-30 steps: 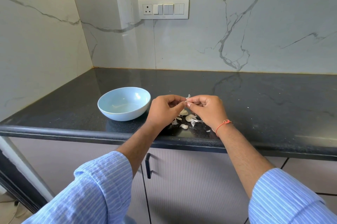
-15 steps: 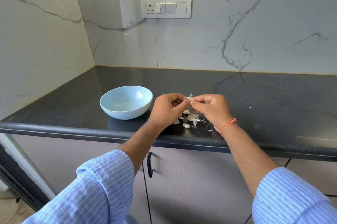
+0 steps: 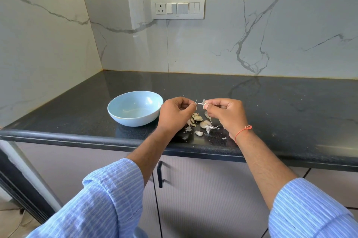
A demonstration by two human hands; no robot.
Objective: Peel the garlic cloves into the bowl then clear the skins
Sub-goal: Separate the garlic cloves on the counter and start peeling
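A pale blue bowl (image 3: 135, 108) stands on the black counter (image 3: 271, 114), left of my hands. My right hand (image 3: 226, 115) pinches a garlic clove (image 3: 205, 104) at its fingertips above the counter. My left hand (image 3: 175, 115) pinches a strip of white skin (image 3: 198, 103) that stretches from the clove. Below my hands lie several loose cloves and skins (image 3: 201, 123) in a small pile on the counter. The bowl looks nearly empty, with a faint pale shape at its bottom.
Marble-look walls close the counter at the back and left. A switch panel (image 3: 177, 7) is on the back wall. The counter's front edge (image 3: 96, 138) runs just below the pile, with a cabinet door handle (image 3: 159, 175) beneath.
My hands have drawn slightly apart, and a strip of skin now stretches between them. The view has shifted a little.
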